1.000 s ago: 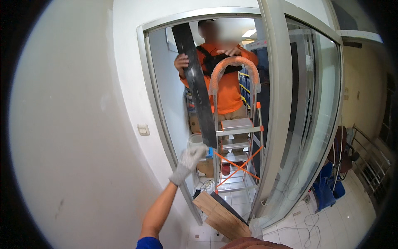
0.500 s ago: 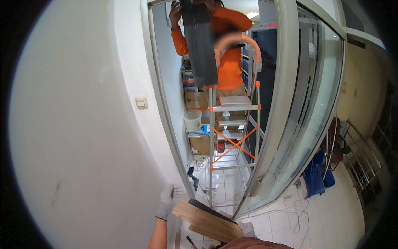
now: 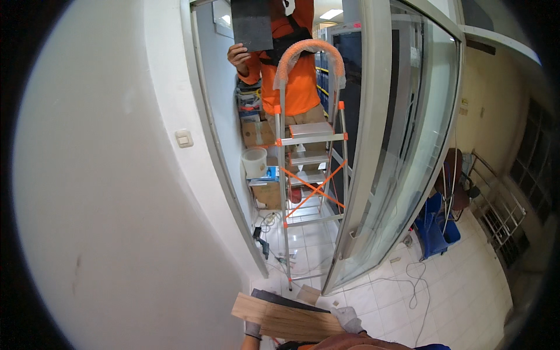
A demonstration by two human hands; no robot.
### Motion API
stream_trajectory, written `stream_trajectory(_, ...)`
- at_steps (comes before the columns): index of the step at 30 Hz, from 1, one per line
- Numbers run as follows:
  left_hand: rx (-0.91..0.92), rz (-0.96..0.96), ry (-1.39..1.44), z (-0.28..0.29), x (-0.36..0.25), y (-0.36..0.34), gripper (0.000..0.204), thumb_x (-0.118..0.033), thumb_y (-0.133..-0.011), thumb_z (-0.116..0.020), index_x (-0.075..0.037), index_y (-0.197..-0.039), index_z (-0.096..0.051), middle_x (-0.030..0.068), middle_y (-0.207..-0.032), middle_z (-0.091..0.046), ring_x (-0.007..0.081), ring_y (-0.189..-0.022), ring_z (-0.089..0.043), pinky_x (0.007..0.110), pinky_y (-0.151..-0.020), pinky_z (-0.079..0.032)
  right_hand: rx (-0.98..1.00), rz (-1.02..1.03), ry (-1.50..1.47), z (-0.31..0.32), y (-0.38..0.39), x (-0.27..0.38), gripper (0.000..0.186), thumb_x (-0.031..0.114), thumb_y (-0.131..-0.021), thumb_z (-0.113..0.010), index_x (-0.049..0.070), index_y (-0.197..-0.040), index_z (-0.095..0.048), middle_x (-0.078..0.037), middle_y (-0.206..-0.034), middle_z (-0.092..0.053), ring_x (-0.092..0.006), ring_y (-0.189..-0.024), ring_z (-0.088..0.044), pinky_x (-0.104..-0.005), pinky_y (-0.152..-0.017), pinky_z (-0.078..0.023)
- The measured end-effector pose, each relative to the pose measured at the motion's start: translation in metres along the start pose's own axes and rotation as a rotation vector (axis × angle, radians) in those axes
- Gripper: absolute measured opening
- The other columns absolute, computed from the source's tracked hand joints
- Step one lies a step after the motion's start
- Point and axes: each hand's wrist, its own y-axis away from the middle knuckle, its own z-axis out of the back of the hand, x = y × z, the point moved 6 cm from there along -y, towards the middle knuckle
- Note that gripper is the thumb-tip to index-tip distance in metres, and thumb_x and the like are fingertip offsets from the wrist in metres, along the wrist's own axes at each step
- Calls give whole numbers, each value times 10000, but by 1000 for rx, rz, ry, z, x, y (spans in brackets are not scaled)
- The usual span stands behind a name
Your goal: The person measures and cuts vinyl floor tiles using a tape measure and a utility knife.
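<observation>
While my gloved right hand [image 3: 348, 319] grips the right end of a wood-grained plank [image 3: 286, 319], its fingers drawn together over the edge, my gloved left hand [image 3: 252, 329] lies under the left end, where the board conceals its fingers; whether they are clamped or merely supporting, I cannot tell. The plank lies low in the view, directly in front of my body, its left end projecting past my left hand. A dark plank [image 3: 286, 300] shows along its far side; whether the two touch is unclear. Beyond my hands, a small tan offcut [image 3: 308, 294] lies near the foot of a stepladder [image 3: 312, 157], with a glass door [image 3: 411, 151] to the right. Behind the ladder, a co-worker's hand [image 3: 238, 56] steadies a dark panel [image 3: 252, 26] by its lower edge.

Likely faults: the projecting left end could tip or swing against the wall [image 3: 140, 233] if my left hand only props it. The dark plank might slide away, should nothing bind it to the upper one. Smooth glove fabric could let the right end slip. The panel overhead might fall against the ladder if the co-worker's hold loosened.
</observation>
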Motion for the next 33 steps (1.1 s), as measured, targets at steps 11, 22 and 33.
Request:
stream_trajectory(11,38,-429,-818,-117,67,31,608,-600,-1044,-472,-78,-1340,-569,140,-1277,-632,279,-1140,-617,408,-973,-516,-52,3,22,33,-29,1,524,374,-952,-689,-34,-624,-668,2,-549,-539,-113,-556,-482,-380,-515,-410)
stream_trajectory(22,-22,-857,-1003,-213,60,89,626,-595,-1036,-496,-101,-1422,-504,151,-1430,-537,309,-1285,-538,421,-1080,-449,-178,918,997,77,-37,-33,435,92,-903,-542,87,-1337,-577,-99,-735,-547,-296,-701,-554,-460,-674,-405)
stream_trajectory(33,-134,-382,748,-237,30,121,645,-428,-1020,-635,-72,-1506,-405,112,-1498,-473,278,-1339,-497,411,-1119,-420,-17,212,63,64,-66,37,619,445,-1028,-594,10,-610,-456,-46,-569,-361,-137,-616,-306,-396,-549,-324)
